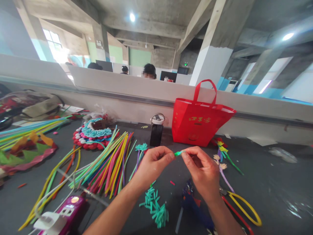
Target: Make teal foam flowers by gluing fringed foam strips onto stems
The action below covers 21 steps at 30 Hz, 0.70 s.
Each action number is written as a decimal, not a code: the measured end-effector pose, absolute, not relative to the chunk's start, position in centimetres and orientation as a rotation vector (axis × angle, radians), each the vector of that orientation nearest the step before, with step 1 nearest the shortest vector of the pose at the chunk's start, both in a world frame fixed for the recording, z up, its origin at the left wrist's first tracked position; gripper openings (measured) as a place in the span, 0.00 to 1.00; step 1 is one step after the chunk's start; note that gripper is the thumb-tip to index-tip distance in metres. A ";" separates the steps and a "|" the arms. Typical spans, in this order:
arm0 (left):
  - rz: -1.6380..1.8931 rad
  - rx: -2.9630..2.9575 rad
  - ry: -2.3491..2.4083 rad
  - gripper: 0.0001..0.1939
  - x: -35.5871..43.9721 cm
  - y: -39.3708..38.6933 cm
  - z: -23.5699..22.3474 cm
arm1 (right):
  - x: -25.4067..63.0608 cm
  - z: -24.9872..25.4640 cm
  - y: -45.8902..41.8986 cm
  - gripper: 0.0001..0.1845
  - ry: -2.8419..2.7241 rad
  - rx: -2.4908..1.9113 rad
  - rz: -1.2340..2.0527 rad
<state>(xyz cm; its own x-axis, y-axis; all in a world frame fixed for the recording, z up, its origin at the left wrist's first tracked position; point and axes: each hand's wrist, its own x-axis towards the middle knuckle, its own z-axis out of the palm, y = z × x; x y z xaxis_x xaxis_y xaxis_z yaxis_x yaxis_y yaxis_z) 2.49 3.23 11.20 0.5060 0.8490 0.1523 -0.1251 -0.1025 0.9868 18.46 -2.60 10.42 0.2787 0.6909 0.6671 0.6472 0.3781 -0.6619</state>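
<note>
My left hand [156, 160] and my right hand [204, 169] meet above the middle of the dark table, fingertips pinched. Between them is a short green piece of pipe cleaner [178, 153], each hand gripping one end; its tips are hidden by the fingers. Below the hands lies a heap of short teal pipe cleaner pieces [156, 205]. A teal pipe cleaner flower [141, 148] rests just left of my left hand. Right of my right forearm lies a hand tool with yellow and red handles [244, 205], its head partly covered by the arm.
A bundle of long coloured pipe cleaners [112, 163] spreads at left. A purple power strip [70, 212] with a plugged-in charger stands front left. Behind the hands are a phone [156, 134] against a bottle [157, 118] and a red bag [195, 127]. More flowers [221, 148] lie right.
</note>
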 end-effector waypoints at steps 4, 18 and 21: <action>0.935 1.418 0.676 0.15 2.5 3.2 11.2 | 18.4 10.4 -2.6 0.07 -1.398 -1.292 0.047; 0.972 1.213 0.652 0.17 2.6 3.4 11.7 | 19.8 10.8 -3.0 0.13 -1.355 -1.433 0.073; 0.953 1.146 0.630 0.17 2.4 3.6 11.7 | 21.6 9.7 -3.8 0.13 -1.585 -1.603 0.145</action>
<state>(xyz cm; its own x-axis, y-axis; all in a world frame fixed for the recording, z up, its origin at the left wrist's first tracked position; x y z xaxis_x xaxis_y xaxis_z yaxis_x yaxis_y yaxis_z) 2.44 3.57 11.73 0.4781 0.8770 0.0479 -0.2992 0.1113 0.9477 21.58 -3.83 9.66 0.1883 0.8637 0.4674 0.7644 0.1699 -0.6219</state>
